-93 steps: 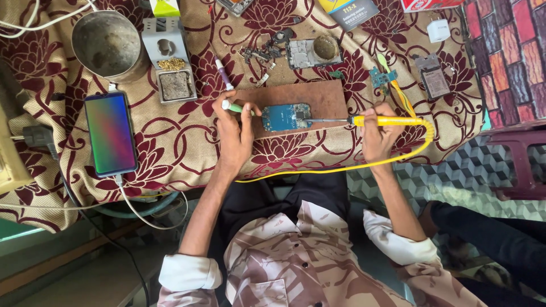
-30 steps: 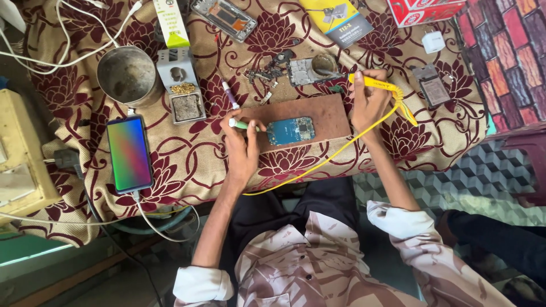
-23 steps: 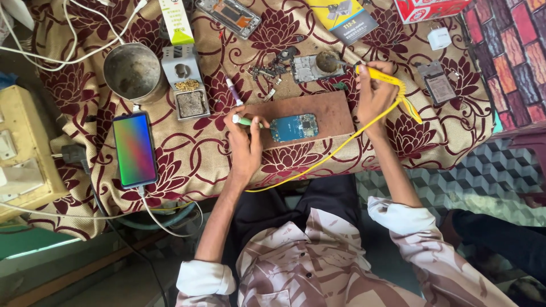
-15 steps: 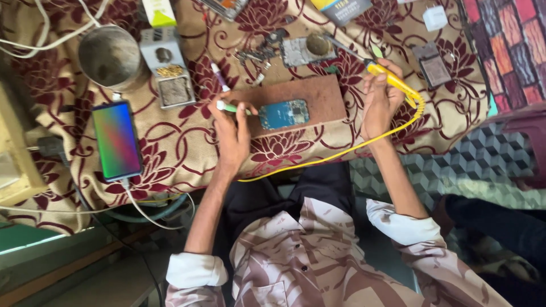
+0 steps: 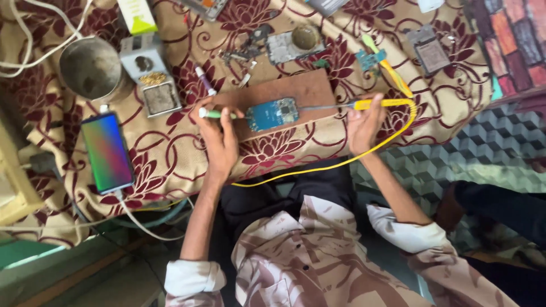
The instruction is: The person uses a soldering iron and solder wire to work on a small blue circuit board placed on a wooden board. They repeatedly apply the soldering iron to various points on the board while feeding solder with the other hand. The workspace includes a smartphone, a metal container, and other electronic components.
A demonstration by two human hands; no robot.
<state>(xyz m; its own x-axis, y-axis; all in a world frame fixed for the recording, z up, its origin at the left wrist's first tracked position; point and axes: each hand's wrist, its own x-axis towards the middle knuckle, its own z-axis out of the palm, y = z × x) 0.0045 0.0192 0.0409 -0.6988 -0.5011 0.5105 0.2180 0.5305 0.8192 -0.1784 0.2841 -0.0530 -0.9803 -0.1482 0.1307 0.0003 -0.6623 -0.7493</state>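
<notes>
A blue circuit board (image 5: 273, 113) lies on a brown wooden block (image 5: 296, 94) on the cloth-covered table. My left hand (image 5: 219, 139) holds a small green-and-white tool (image 5: 213, 114), its tip at the board's left edge. My right hand (image 5: 364, 122) grips a yellow-handled soldering iron (image 5: 372, 104); its thin metal tip reaches the board's right edge. The iron's yellow cord (image 5: 341, 162) loops down past the table edge.
A lit smartphone (image 5: 107, 152) on a cable lies at the left. A metal cup (image 5: 90, 68), a soldering stand with sponge (image 5: 151, 79), loose boards and phone parts (image 5: 284, 45) sit behind the block. Patterned floor is at the right.
My right hand brought the soldering iron down from the back of the table, and its tip now meets the board. The left hand has stayed at the board's left edge.
</notes>
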